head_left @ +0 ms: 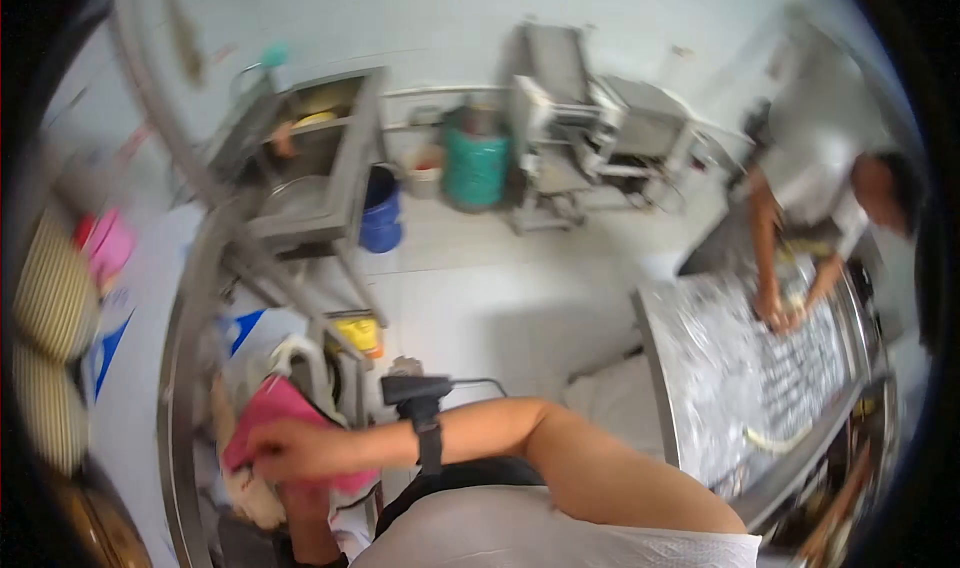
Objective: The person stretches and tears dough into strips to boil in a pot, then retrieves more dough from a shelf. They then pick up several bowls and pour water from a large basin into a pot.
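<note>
evidently, the right hand lies against a pink cloth, slightly curled, but blur leaves me unable to tell whether it grips. the left hand is just beside it, its hold also unclear. well to the hands' right, a co-worker bends over a table.

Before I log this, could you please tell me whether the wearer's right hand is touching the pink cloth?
Cannot tell: in the head view, the wearer's right hand overlaps the pink cloth, but blur hides whether they meet.
</note>
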`<state>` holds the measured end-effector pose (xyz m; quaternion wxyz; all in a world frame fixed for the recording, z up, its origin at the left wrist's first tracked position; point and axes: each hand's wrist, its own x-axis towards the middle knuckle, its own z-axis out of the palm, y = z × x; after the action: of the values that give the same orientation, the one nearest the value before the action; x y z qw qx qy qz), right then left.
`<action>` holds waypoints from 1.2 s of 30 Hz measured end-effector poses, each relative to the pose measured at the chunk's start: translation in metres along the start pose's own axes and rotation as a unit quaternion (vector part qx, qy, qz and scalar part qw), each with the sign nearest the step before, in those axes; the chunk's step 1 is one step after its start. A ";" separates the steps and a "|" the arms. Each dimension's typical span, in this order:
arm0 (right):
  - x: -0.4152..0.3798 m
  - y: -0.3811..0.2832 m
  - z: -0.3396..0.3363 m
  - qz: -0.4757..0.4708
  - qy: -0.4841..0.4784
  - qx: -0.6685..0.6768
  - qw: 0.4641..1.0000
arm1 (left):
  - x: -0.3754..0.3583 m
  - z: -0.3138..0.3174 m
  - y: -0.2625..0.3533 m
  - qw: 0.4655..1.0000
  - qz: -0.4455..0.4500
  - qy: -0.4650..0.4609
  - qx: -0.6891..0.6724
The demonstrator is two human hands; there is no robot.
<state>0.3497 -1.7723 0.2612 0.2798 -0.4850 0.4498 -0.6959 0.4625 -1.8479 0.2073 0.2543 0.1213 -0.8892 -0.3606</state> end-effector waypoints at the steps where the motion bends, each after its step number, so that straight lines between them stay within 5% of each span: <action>1: -0.010 -0.006 -0.001 0.011 -0.021 -0.035 0.999 | 0.005 0.007 0.011 0.995 -0.030 -0.015 -0.095; 3: -0.024 -0.008 -0.008 0.051 0.031 0.026 0.998 | 0.019 0.020 0.028 0.946 -0.099 -0.054 -0.303; 8: -0.062 -0.022 -0.033 0.179 0.075 0.278 0.941 | 0.028 0.051 0.053 0.906 -0.096 -0.154 -0.382; 10: -0.073 -0.017 -0.037 0.266 0.092 0.450 0.848 | 0.029 0.055 0.055 0.895 -0.092 -0.184 -0.397; 16: -0.113 -0.013 -0.015 0.234 0.282 0.489 0.792 | 0.017 0.071 0.062 0.833 -0.069 -0.279 -0.473; 18: -0.126 -0.004 -0.010 0.231 0.295 0.439 0.816 | 0.009 0.081 0.068 0.812 -0.047 -0.300 -0.498; 20: -0.146 0.002 -0.011 0.223 0.292 0.350 0.862 | -0.008 0.099 0.084 0.889 -0.215 -0.013 -0.404; 21: -0.156 0.003 -0.012 0.218 0.286 0.288 0.888 | -0.014 0.093 0.144 0.873 -0.221 -0.028 -0.433; 25: -0.173 0.004 -0.020 0.153 0.253 -0.074 0.952 | -0.016 0.087 0.154 0.902 -0.215 -0.084 -0.364; 26: -0.171 0.005 -0.021 0.116 0.253 -0.175 0.944 | -0.010 0.084 0.138 0.900 -0.215 -0.078 -0.371; 28: -0.163 0.011 -0.024 0.046 0.257 -0.338 0.904 | 0.001 0.085 0.113 0.795 -0.205 -0.141 -0.554; 30: -0.162 0.015 -0.033 0.005 0.271 -0.420 0.866 | 0.010 0.100 0.119 0.784 -0.262 -0.079 -0.557; 32: -0.162 0.016 -0.047 -0.013 0.288 -0.441 0.850 | 0.011 0.133 0.101 0.952 0.088 -0.063 -0.287; 33: -0.161 0.013 -0.056 -0.021 0.300 -0.438 0.847 | 0.012 0.128 0.124 0.952 0.093 -0.061 -0.284; 34: -0.161 0.012 -0.059 -0.025 0.297 -0.436 0.849 | 0.004 0.120 0.149 0.980 0.166 -0.094 -0.052; 35: -0.163 0.010 -0.062 -0.015 0.340 -0.256 0.905 | -0.003 0.113 0.182 0.949 0.226 -0.122 0.184; 36: -0.166 0.004 -0.068 -0.003 0.370 -0.069 0.926 | -0.001 0.114 0.202 0.860 0.272 -0.143 0.408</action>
<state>0.3486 -1.6132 0.1785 0.0569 -0.2125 0.5670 -0.7938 0.3957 -1.6380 0.2790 0.1397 -0.0858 -0.9809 0.1043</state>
